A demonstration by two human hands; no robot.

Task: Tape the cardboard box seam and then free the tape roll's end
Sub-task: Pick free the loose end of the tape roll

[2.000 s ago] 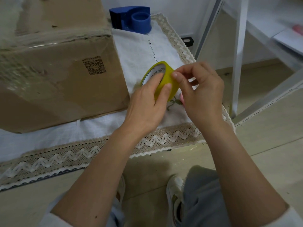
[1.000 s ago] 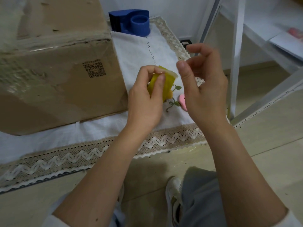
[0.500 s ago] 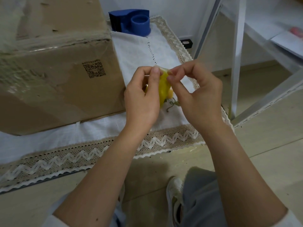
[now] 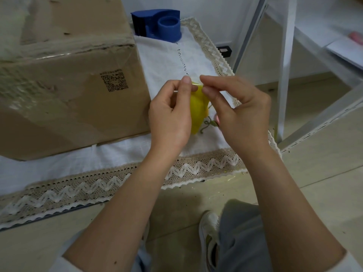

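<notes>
Centrally, left hand [image 4: 169, 118] gripping tape roll [image 4: 197, 112], right hand [image 4: 238, 114] pinching

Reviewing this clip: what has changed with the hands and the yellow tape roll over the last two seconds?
The left hand has turned the tape roll from showing its open face to edge-on. The right hand lifted away a second ago, then came back; its fingertips now pinch at the roll's top edge, seemingly at the tape end. The cardboard box, the blue dispenser and the lace-trimmed cloth stayed put.
</notes>
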